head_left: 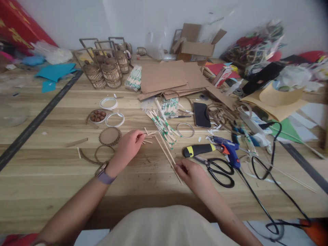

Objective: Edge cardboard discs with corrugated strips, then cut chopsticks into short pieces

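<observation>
Left hand (130, 144) — fingertips beside short sticks (150, 136), grip not discernible; right hand (194, 176) — fingertips pinched on a long stick (169, 149).

A black phone (202, 114) lies face up on the wooden tabletop (143, 201). Toward the pale wall (84, 15) stands a carton (198, 49) with its flaps raised. At the far left, a red panel with yellow markings (27, 25) leans above a crumpled clear bag (55, 54), and blue paper (57, 70) lies near a dark strip (47, 114) running across the surface. On the right sit a bulging bag of red and pale material (252, 44), a long black case (263, 78), curled tan paper (278, 97) and a green sheet (289, 132).
</observation>
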`<state>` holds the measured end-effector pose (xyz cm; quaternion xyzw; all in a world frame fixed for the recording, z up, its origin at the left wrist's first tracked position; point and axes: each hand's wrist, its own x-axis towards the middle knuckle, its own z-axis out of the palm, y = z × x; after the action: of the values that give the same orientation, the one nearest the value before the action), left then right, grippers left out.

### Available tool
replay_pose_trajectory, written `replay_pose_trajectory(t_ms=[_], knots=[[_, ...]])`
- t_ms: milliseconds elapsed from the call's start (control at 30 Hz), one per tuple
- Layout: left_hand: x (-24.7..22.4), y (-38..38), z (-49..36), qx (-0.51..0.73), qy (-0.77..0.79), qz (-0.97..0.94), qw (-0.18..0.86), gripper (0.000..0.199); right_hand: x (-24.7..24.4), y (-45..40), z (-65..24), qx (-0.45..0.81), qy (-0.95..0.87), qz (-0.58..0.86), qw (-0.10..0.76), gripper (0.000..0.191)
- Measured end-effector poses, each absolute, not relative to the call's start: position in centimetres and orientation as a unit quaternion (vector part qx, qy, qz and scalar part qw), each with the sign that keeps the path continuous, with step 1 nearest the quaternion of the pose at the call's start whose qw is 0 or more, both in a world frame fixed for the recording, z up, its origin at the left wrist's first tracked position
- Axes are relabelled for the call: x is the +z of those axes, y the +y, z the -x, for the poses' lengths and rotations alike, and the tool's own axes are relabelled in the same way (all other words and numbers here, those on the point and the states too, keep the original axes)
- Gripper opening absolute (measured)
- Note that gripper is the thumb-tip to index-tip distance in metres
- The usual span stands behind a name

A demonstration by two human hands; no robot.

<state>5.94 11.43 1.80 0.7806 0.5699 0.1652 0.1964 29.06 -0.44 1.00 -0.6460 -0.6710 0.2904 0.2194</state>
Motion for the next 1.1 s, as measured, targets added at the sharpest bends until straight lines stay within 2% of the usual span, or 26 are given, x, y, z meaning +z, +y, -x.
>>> replay_pose_trajectory(t_ms=[133,300,433,533,600,700,867,1000,1100], knots=[[1.9,14.4,-8.2,0.103,0.588,-0.788,0.152,0.036,1.0,-0.1,-28.5,0.277,-0.66,0.656,0.241,0.021],[1.6,17.4,-9.8,0.051,0.597,-0.783,0.168,0.021,1.9,0.1,-28.0,0.281,-0.631,0.663,0.289,0.02],[2.9,17.0,-9.5,0.06,0.566,-0.797,0.204,0.017,2.3,0.9,-28.0,0.422,-0.543,0.637,0.347,0.02],[3.9,14.2,-9.3,0.094,0.507,-0.804,0.296,0.021,2.7,2.0,-27.8,0.511,-0.475,0.591,0.405,0.025],[4.0,11.6,-9.3,0.156,0.433,-0.732,0.503,0.022,3.0,2.7,-27.6,0.524,-0.463,0.569,0.432,0.026],[3.5,8.2,-9.2,0.183,0.408,-0.636,0.629,0.021,3.5,3.2,-26.9,0.534,-0.479,0.547,0.431,0.022],[2.7,5.7,-8.8,0.203,0.422,-0.559,0.685,0.027,3.0,3.0,-26.3,0.498,-0.534,0.555,0.399,0.02],[2.8,5.2,-8.6,0.195,0.414,-0.575,0.679,0.029,2.2,2.8,-26.2,0.473,-0.565,0.551,0.392,0.018],[3.0,5.0,-8.6,0.228,0.423,-0.555,0.678,0.029,2.3,2.4,-26.2,0.406,-0.616,0.555,0.385,0.017]])
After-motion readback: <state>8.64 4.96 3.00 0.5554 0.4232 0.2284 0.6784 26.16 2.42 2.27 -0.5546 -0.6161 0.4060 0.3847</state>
